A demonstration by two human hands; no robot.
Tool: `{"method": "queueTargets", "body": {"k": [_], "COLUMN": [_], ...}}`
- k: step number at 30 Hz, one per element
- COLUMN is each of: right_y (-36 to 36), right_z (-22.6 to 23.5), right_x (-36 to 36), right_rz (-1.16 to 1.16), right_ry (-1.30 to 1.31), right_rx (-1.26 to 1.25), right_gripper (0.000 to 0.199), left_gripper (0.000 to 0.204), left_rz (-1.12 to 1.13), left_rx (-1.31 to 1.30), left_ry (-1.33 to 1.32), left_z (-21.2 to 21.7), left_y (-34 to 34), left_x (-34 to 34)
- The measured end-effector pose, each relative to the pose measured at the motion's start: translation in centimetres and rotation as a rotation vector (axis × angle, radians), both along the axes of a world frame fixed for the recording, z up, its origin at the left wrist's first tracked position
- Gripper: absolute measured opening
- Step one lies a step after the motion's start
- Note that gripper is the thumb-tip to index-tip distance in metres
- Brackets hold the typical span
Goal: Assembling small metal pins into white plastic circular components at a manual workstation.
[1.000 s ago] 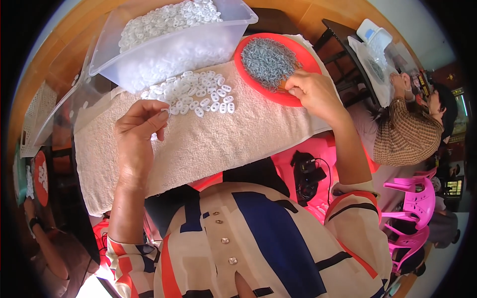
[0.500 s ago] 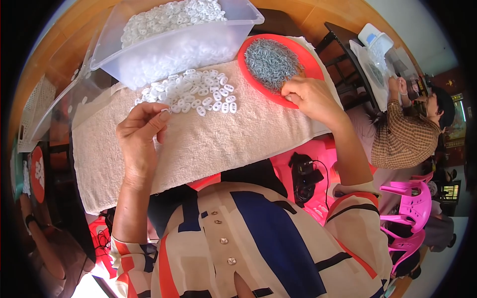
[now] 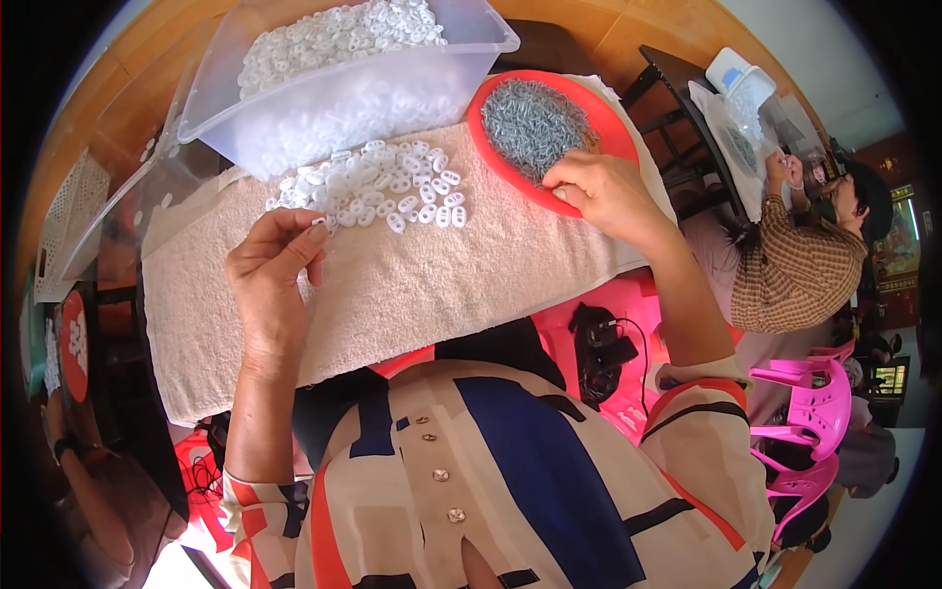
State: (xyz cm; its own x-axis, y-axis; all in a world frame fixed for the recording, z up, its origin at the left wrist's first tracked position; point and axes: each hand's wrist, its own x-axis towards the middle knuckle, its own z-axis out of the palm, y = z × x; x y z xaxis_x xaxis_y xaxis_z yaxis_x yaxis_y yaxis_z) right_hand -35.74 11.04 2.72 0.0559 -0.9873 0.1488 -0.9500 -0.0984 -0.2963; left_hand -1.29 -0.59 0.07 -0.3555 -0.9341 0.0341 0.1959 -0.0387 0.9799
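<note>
My left hand (image 3: 280, 255) is closed in a pinch above the towel, with a small white oval plastic piece (image 3: 320, 222) between thumb and fingertips. Beyond it lies a loose heap of the same white two-holed pieces (image 3: 392, 182). At the right, my right hand (image 3: 601, 191) has its fingers pressed together over the near rim of a red plate (image 3: 620, 137). Its fingertips are beside a pile of small grey metal screws (image 3: 535, 123); whatever they pinch is hidden.
A clear plastic bin (image 3: 343, 118) full of white pieces stands at the back. A beige towel (image 3: 422, 285) covers the table. On the right, another person (image 3: 810, 265) sits at a dark table (image 3: 677, 98); pink chairs (image 3: 814, 402) stand behind. Another person's arm (image 3: 83, 481) shows at left.
My right hand has shifted slightly left along the red plate, with its fingers still together. My left hand has barely moved and keeps its pinch on the white piece.
</note>
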Motion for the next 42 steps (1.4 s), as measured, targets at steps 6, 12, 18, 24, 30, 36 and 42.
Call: {"method": "queueTargets", "body": {"k": [6, 12, 18, 24, 30, 36, 42], "right_y": [-0.2, -0.7, -0.5, -0.6, -0.5, 0.0, 0.9], "right_z": [0.3, 0.4, 0.4, 0.6, 2.3, 0.9, 0.9], "right_x": [0.2, 0.6, 0.0, 0.3, 0.9, 1.7, 3.0], "right_rz": [0.001, 0.025, 0.022, -0.009, -0.053, -0.054, -0.056], "right_ry": [0.003, -0.012, -0.071, -0.090, -0.340, -0.234, -0.126], "right_rx": [0.030, 0.032, 0.066, 0.081, 0.253, 0.137, -0.060], "right_gripper": [0.012, 0.010, 0.008, 0.008, 0.007, 0.014, 0.014], "left_gripper": [0.007, 0.007, 0.007, 0.007, 0.007, 0.008, 0.008], "left_rz": [0.014, 0.010, 0.019, 0.001, -0.005, -0.019, -0.043], "left_rx": [0.015, 0.032, 0.030, 0.026, 0.019, 0.084, 0.217], "left_ry": [-0.009, -0.003, -0.003, 0.019, 0.011, 0.024, 0.102], "left_z": [-0.1, 0.1, 0.1, 0.1, 0.1, 0.4, 1.0], "left_y": [0.0, 0.2, 0.0, 0.2, 0.2, 0.3, -0.1], "left_x": [0.0, 0.0, -0.1, -0.3, 0.3, 0.3, -0.1]}}
